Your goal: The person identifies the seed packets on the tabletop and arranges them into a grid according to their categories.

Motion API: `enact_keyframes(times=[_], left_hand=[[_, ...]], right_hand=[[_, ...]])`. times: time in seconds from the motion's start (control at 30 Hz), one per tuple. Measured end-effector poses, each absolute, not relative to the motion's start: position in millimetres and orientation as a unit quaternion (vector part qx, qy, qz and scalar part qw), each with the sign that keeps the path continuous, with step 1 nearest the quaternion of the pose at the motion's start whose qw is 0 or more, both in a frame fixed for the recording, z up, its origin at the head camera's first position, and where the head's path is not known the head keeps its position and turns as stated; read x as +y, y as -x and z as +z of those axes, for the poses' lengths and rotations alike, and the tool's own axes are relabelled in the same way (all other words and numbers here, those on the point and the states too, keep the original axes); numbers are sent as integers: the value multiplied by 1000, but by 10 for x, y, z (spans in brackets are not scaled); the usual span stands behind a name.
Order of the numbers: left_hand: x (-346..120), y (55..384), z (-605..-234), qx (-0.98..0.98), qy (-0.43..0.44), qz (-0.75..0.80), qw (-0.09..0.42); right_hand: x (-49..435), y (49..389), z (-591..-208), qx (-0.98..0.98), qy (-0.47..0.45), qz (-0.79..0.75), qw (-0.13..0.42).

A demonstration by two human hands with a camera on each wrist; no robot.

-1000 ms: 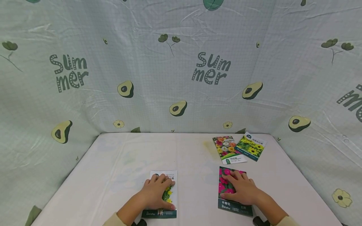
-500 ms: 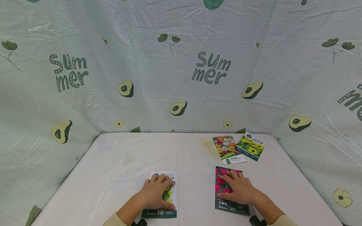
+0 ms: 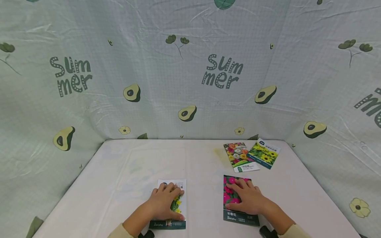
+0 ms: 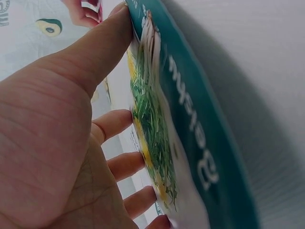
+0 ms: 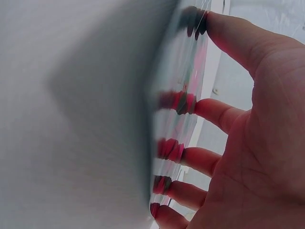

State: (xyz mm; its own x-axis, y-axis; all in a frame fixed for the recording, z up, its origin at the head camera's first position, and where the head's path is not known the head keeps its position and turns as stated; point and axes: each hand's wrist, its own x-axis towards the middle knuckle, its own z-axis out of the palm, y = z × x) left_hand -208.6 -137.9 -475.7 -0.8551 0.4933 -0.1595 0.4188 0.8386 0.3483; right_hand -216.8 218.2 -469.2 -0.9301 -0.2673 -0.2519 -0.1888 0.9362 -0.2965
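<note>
In the head view my left hand [image 3: 165, 202] rests on a white seed packet [image 3: 168, 225] with yellow flowers, leafy greens and a dark green band. The left wrist view shows its spread fingertips and thumb touching the printed face. To the right, my right hand [image 3: 248, 199] lies on a seed packet [image 3: 239, 217] with pink flowers and a dark band. Seen from the right wrist, the thumb and fingertips press on its glossy face [image 5: 174, 124], spread apart. Each hand hides part of its packet's front.
Two more seed packets lie at the back right of the white table [image 3: 143, 165]: one with mixed-colour flowers [image 3: 236, 155], partly overlapped by one with yellow flowers [image 3: 265, 154]. A printed avocado curtain [image 3: 160, 92] surrounds the table.
My right hand has slid the pink-flower seed packet leftward along the table, closer to the left one. The left hand and its packet have stayed put.
</note>
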Motion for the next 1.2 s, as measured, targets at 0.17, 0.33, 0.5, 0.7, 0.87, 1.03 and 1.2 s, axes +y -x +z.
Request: enact_keyframes(times=[0.17, 0.33, 0.5, 0.7, 0.87, 1.03, 1.2], left_hand=[[-1373, 2091, -4754, 951, -238, 151, 124], [-1371, 2096, -4765, 952, -236, 149, 126], [-1368, 2092, -4759, 952, -236, 147, 127], [-1364, 2085, -4742, 953, -235, 144, 127], [-1357, 2080, -4732, 953, -235, 142, 129], [-1360, 2083, -4728, 953, -234, 144, 131], [-1359, 2084, -4729, 952, -232, 148, 131]], right_hand=[[2159, 2184, -4699, 972, 122, -139, 149], [2132, 2188, -4697, 969, 131, -146, 149], [2095, 2177, -4668, 968, 138, -150, 149], [2052, 2163, -4644, 966, 145, -151, 150], [2025, 2164, -4652, 966, 149, -149, 149], [1994, 2161, -4656, 966, 152, -148, 148], [1960, 2168, -4653, 966, 152, -143, 152]])
